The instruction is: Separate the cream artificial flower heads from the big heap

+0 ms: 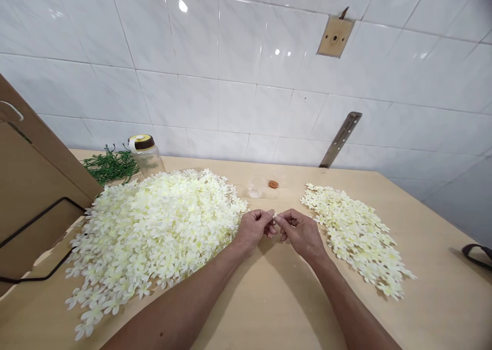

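Observation:
Above the middle of the table, my left hand (pixel 253 229) and my right hand (pixel 302 232) meet at the fingertips, thumbs and forefingers pinched. Between them shows a tiny pale bit of an artificial flower (pixel 274 217), mostly covered by the fingers. Left of my hands spreads a big heap of cream-white artificial flowers (pixel 161 222), reaching close to my left wrist. A smaller, flatter spread of the same flowers (pixel 357 232) lies to the right, just past my right hand.
Behind my hands lie a clear plastic piece (pixel 254 191) and a small brown oval thing (pixel 273 184). At the back left are a clear jar with a brown and yellow lid (pixel 144 152) and green plastic stems (pixel 109 165). A cardboard box (pixel 42 170) stands at the left; tiled wall (pixel 238 104) behind.

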`<action>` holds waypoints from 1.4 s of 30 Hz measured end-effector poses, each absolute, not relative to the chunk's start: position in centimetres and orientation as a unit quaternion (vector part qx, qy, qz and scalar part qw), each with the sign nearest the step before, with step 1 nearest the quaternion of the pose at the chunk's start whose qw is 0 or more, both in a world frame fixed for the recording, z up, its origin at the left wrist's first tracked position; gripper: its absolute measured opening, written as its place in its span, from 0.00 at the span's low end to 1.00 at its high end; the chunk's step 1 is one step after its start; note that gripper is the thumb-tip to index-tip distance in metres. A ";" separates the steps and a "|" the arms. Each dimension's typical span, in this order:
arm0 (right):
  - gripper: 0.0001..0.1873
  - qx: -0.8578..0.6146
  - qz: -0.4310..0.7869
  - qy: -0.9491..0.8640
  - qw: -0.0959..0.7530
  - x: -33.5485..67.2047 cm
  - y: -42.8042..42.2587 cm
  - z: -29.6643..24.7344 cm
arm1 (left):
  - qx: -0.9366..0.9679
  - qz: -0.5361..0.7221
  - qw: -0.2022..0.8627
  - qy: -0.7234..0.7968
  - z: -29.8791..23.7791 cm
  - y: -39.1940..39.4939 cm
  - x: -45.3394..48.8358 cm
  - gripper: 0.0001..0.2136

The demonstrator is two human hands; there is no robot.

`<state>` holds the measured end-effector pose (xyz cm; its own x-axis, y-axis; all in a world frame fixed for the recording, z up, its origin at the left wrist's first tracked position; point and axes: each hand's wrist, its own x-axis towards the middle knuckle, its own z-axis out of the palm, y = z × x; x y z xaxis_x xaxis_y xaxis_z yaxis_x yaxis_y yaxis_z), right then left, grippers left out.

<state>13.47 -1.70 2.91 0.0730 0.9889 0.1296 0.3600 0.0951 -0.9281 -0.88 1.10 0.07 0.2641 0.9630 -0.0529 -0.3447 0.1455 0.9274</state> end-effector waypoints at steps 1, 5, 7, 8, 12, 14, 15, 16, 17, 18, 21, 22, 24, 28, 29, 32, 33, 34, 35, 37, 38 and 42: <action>0.23 -0.574 0.354 -0.584 0.452 13.5 -1.7 3.0 | 0.432 0.489 0.668 0.356 0.1 1.1 -0.9 0.20; 0.24 -0.572 0.369 -0.585 0.441 13.6 -1.7 2.9 | 0.422 0.493 0.675 0.352 0.4 1.0 -1.0 0.20; 0.24 -0.575 0.368 -0.583 0.440 13.8 -1.7 2.8 | 0.421 0.492 0.678 0.347 0.6 0.9 -1.1 0.19; 0.24 -0.577 0.367 -0.581 0.441 13.8 -1.6 2.7 | 0.422 0.491 0.680 0.345 0.6 0.9 -1.1 0.19; 0.24 -0.583 0.373 -0.563 0.452 14.0 -1.4 2.5 | 0.421 0.491 0.681 0.342 0.5 0.9 -1.1 0.17; 0.24 -0.576 0.386 -0.560 0.454 14.0 -1.4 2.4 | 0.416 0.496 0.679 0.344 0.5 0.9 -1.1 0.17; 0.24 -0.571 0.393 -0.558 0.456 14.0 -1.4 2.4 | 0.413 0.500 0.678 0.346 0.6 0.9 -1.0 0.17; 0.24 -0.565 0.400 -0.557 0.459 14.0 -1.4 2.4 | 0.409 0.503 0.678 0.347 0.6 0.9 -1.0 0.18; 0.24 -0.559 0.405 -0.555 0.464 13.9 -1.4 2.3 | 0.406 0.505 0.678 0.347 0.7 0.9 -1.0 0.18; 0.24 -0.554 0.410 -0.553 0.468 13.8 -1.4 2.3 | 0.405 0.506 0.678 0.347 0.7 0.9 -1.0 0.18; 0.25 -0.551 0.409 -0.553 0.472 13.6 -1.4 2.2 | 0.409 0.502 0.680 0.344 0.7 0.9 -1.0 0.18; 0.26 -0.554 0.405 -0.553 0.472 13.5 -1.4 2.2 | 0.413 0.501 0.679 0.344 0.6 1.0 -1.0 0.18; 0.26 -0.563 0.395 -0.552 0.471 13.5 -1.4 2.2 | 0.418 0.500 0.675 0.345 0.5 1.0 -1.0 0.18; 0.27 -0.577 0.380 -0.555 0.463 13.5 -1.4 2.4 | 0.420 0.501 0.673 0.346 0.3 1.1 -1.0 0.18; 0.27 -0.578 0.377 -0.557 0.462 13.6 -1.4 2.5 | 0.419 0.502 0.672 0.346 0.4 1.1 -1.0 0.18; 0.26 -0.573 0.373 -0.566 0.460 13.7 -1.5 2.5 | 0.415 0.505 0.674 0.344 0.4 1.1 -1.0 0.18; 0.26 -0.572 0.372 -0.569 0.460 13.7 -1.5 2.4 | 0.412 0.506 0.675 0.345 0.5 1.0 -0.9 0.18; 0.26 -0.571 0.371 -0.571 0.458 13.8 -1.4 2.4 | 0.409 0.506 0.676 0.347 0.6 1.0 -0.9 0.18; 0.27 -0.570 0.371 -0.573 0.456 13.8 -1.4 2.3 | 0.407 0.506 0.676 0.348 0.6 1.0 -0.9 0.18; 0.26 -0.570 0.376 -0.574 0.452 13.9 -1.4 2.2 | 0.406 0.505 0.677 0.350 0.8 0.9 -0.9 0.18; 0.26 -0.569 0.381 -0.573 0.451 13.9 -1.4 2.2 | 0.405 0.505 0.677 0.350 0.8 0.9 -0.9 0.18; 0.25 -0.566 0.396 -0.567 0.450 13.9 -1.3 2.2 | 0.407 0.506 0.674 0.352 0.8 1.0 -0.9 0.17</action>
